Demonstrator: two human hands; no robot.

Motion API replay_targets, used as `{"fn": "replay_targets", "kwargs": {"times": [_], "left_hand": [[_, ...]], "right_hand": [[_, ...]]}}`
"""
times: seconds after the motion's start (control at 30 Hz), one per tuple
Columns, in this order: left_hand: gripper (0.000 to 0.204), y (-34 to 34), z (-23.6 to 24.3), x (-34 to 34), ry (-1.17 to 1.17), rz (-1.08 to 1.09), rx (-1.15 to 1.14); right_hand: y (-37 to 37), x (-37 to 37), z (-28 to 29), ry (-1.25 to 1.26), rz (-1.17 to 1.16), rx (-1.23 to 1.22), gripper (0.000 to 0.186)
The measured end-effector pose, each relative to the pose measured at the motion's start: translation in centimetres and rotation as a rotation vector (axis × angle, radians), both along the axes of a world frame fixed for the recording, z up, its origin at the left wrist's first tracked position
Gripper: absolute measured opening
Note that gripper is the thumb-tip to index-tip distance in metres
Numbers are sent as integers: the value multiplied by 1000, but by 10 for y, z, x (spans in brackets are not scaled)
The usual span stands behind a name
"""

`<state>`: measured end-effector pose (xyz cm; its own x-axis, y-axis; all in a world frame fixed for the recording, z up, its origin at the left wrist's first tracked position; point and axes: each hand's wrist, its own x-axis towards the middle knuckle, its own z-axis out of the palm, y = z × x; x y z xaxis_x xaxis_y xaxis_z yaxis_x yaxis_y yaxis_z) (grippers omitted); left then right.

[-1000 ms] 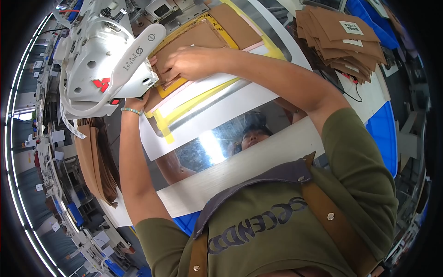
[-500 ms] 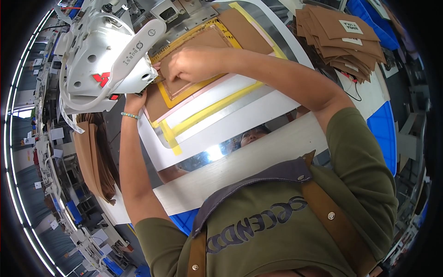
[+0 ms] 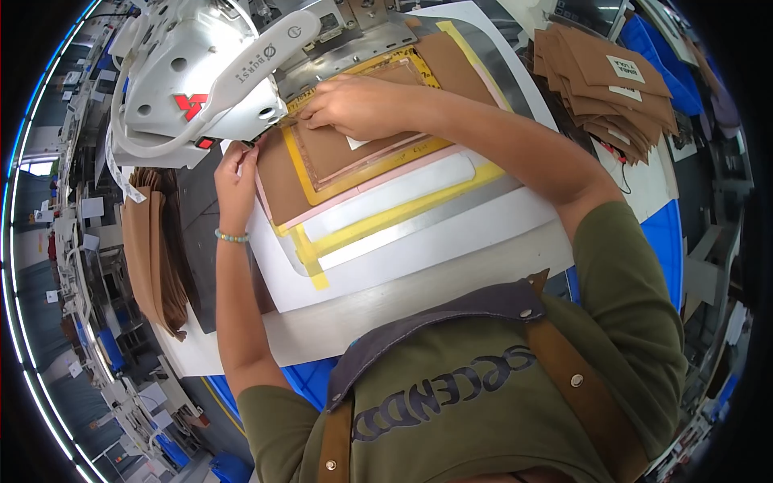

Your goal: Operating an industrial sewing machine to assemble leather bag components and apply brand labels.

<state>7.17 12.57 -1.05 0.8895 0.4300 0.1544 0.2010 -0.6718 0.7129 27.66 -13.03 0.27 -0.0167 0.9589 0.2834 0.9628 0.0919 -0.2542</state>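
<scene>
My right hand (image 3: 354, 107) lies over a yellow-edged rectangular frame (image 3: 328, 196), its fingers bent and pressed together, tips down near the frame's left side. What the fingertips hold, if anything, is hidden. A small white piece (image 3: 357, 143) peeks out beneath the palm. Brown sheet material (image 3: 287, 197) shows inside and around the frame. By the brown sheet's left edge, close under a white sewing-type machine head (image 3: 173, 88), my left hand (image 3: 237, 177) has its thumb and fingers pinched; I cannot make out what is between them.
Under the frame lies a white sheet (image 3: 362, 283) with yellow tape strips (image 3: 403, 211). A stack of brown labelled pieces (image 3: 616, 80) sits at far right, and brown folded pieces (image 3: 149, 258) hang at left. Blue bins (image 3: 662, 249) stand beside the table.
The frame and taped sheet have shifted toward me relative to the machine, covering the shiny front plate. My left hand has come out from behind the machine head. The white piece now shows.
</scene>
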Motion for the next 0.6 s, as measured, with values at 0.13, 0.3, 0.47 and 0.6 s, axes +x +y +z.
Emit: {"fn": "replay_targets", "kwargs": {"times": [0.13,0.3,0.47,0.6], "left_hand": [[22,-31,16,-24,-147,-177,147],[25,-52,38,-54,-154,-157,281],[28,-72,52,-61,-69,-222,196],[25,-92,53,-36,-76,-352,189]], "right_hand": [[-6,-8,11,-24,27,17,35],[-73,-37,86,183,140,284,32],[-180,-98,165,132,264,884,27],[-202,-128,174,56,286,954,26]]}}
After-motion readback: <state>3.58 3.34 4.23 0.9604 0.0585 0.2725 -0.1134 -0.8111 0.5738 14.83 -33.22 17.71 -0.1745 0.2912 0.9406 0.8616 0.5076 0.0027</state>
